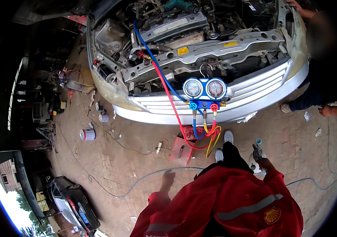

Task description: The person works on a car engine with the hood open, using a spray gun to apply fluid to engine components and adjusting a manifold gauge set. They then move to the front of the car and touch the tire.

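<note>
My right hand (pixel 266 164) is closed around a small grey hand tool (pixel 256 151) with a pale blue round end; its exact kind is not clear. On the left, my left hand (pixel 168 179) hangs over the paving with its fingers stretched out, holding nothing. Ahead, a blue manifold gauge set (pixel 204 94) with two round dials hangs at the grille of a silver car (pixel 255 85). From it a blue hose (pixel 148 51) and a red hose (pixel 167 93) run up into the engine bay. A yellow hose (pixel 217 138) loops below the gauges.
Another person's hand (pixel 301 10) rests on the car's right side; a second hand (pixel 332 111) shows lower down. On the ground lie a red box (pixel 183 155), a paint can (pixel 87 134) and an air hose (pixel 144 177). A dark car (pixel 73 203) stands lower left.
</note>
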### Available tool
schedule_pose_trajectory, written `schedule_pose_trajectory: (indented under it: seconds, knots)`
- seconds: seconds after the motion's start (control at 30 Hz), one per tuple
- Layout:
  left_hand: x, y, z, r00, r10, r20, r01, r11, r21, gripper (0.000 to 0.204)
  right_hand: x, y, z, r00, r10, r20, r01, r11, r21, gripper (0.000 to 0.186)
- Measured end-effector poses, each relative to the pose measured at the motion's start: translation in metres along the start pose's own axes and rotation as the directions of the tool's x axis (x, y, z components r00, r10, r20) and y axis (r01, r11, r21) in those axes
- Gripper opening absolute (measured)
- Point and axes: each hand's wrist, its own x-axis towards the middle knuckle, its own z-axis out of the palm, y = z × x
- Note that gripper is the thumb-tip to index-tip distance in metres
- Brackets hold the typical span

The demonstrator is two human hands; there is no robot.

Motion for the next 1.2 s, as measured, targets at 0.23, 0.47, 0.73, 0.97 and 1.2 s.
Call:
schedule_pose_trajectory:
  seconds: [0.23,0.47,0.73,0.97,1.2]
  knots:
    - [0.001,0.075,-0.006,0.999,-0.032,0.042,0.038,0.989,-0.140,0.038,0.010,-0.052,0.023,0.983,-0.174,-0.049,0.160,0.963,-0.218,0.035]
    - [0.044,0.037,-0.002,0.980,0.055,0.190,-0.062,0.998,0.030,0.049,-0.013,-0.064,0.071,0.926,-0.262,-0.273,0.191,0.946,-0.261,0.037]
    - [0.181,-0.047,-0.054,0.971,-0.159,0.181,0.199,0.953,-0.228,0.043,-0.055,-0.012,0.122,0.823,-0.325,-0.466,0.060,0.866,-0.497,0.040]
    - [0.223,-0.088,-0.092,0.977,-0.186,0.100,0.211,0.863,-0.458,0.025,-0.091,0.009,0.155,0.873,-0.221,-0.436,-0.098,0.794,-0.600,0.047]
    - [0.230,-0.083,-0.055,0.984,-0.008,0.179,0.058,0.959,-0.278,0.035,-0.117,-0.013,0.180,0.835,-0.298,-0.463,0.038,0.870,-0.492,0.047]
